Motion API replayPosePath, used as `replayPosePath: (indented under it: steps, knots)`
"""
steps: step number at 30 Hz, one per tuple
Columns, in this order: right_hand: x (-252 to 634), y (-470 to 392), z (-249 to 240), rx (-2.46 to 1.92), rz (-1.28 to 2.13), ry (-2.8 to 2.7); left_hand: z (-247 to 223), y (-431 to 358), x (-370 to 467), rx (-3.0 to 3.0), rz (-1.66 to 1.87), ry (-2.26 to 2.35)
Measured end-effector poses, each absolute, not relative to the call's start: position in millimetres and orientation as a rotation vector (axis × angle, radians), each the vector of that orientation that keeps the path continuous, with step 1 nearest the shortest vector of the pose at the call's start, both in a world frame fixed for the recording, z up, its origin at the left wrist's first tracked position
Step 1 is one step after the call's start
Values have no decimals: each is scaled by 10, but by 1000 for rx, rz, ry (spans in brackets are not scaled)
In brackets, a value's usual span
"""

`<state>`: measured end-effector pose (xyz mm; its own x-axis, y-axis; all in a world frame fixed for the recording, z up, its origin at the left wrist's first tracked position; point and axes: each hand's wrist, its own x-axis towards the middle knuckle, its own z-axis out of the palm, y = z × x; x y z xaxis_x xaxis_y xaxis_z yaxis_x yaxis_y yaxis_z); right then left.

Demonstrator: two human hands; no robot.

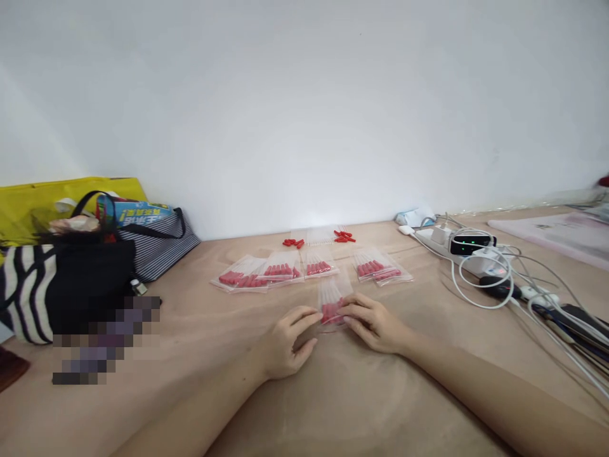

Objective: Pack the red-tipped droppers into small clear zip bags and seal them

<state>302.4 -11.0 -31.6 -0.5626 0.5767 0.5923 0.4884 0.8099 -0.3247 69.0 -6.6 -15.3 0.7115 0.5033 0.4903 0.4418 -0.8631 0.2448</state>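
Observation:
A small clear zip bag [328, 293] lies between my hands, holding several thin sticks with red ends gathered near its lower edge. My left hand [288, 343] touches the bag's left side with its fingertips; the fingers are stretched and the thumb stands apart. At the right side, my right hand [373, 322] closes its fingers and thumb on the bag's edge. Just beyond lie more filled bags: a middle bag [320, 263], an overlapping left group [259, 273] and a right pair [380, 266]. Loose red pieces [294, 243] and further red pieces [345, 237] lie near the wall.
On the left stand a black-and-white bag [71, 285], a striped bag [159, 244] and a yellow bag [118, 187]. A power strip [431, 240] with chargers and tangled white cables [476, 304] occupies the right. A pink sheet [556, 235] lies at far right.

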Motion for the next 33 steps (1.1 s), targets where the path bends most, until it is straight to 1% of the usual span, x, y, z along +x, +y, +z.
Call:
replayPosePath:
  steps: [3, 8, 14, 22, 29, 31, 33]
  knots:
    - [3014, -92, -293, -790, 231, -2316, -152, -53, 702, 2794, 850, 789]
    - [3143, -88, -290, -979, 63, -2347, -171, 2, 769, 2781, 863, 806]
    - [3220, -84, -247, -962, 34, -2364, -195, 1, 777, 2828, 936, 774]
    - [3040, -82, -288, -1013, 42, -2303, -224, 12, 787, 2930, 885, 723]
    - [3100, -41, -312, -897, 54, -2333, -180, 22, 817, 2985, 831, 674]
    - [3163, -27, -319, -833, -1, -2358, -168, 21, 811, 2990, 797, 708]
    - [3209, -17, -321, -773, -136, -2388, -170, 27, 795, 3031, 764, 715]
